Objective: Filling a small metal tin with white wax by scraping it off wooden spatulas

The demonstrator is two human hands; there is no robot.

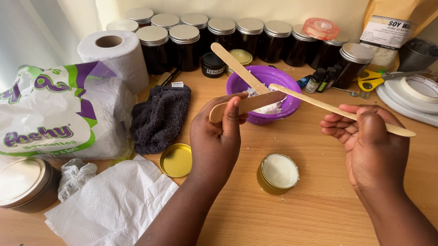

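Note:
My left hand [217,137] grips a flat wooden stick [249,103] whose tip, coated with white wax, reaches over the purple bowl [287,107]. My right hand [368,143] holds a second, longer wooden stick [326,107], and its tip meets the left stick above the bowl. A third wooden stick [235,65] leans in the bowl, which holds white flakes. Below my hands, a small gold tin [278,173] filled with white wax stands on the wooden table [313,213]. Its gold lid [176,160] lies to the left.
Dark jars with silver lids [222,38] line the back wall. A toilet roll [117,54], a plastic bag of napkins [49,112], a dark cloth [158,118], paper towel [111,206] and a large tin [20,184] lie left. Scissors [373,80], tape [424,89], small bottles [320,79] sit right.

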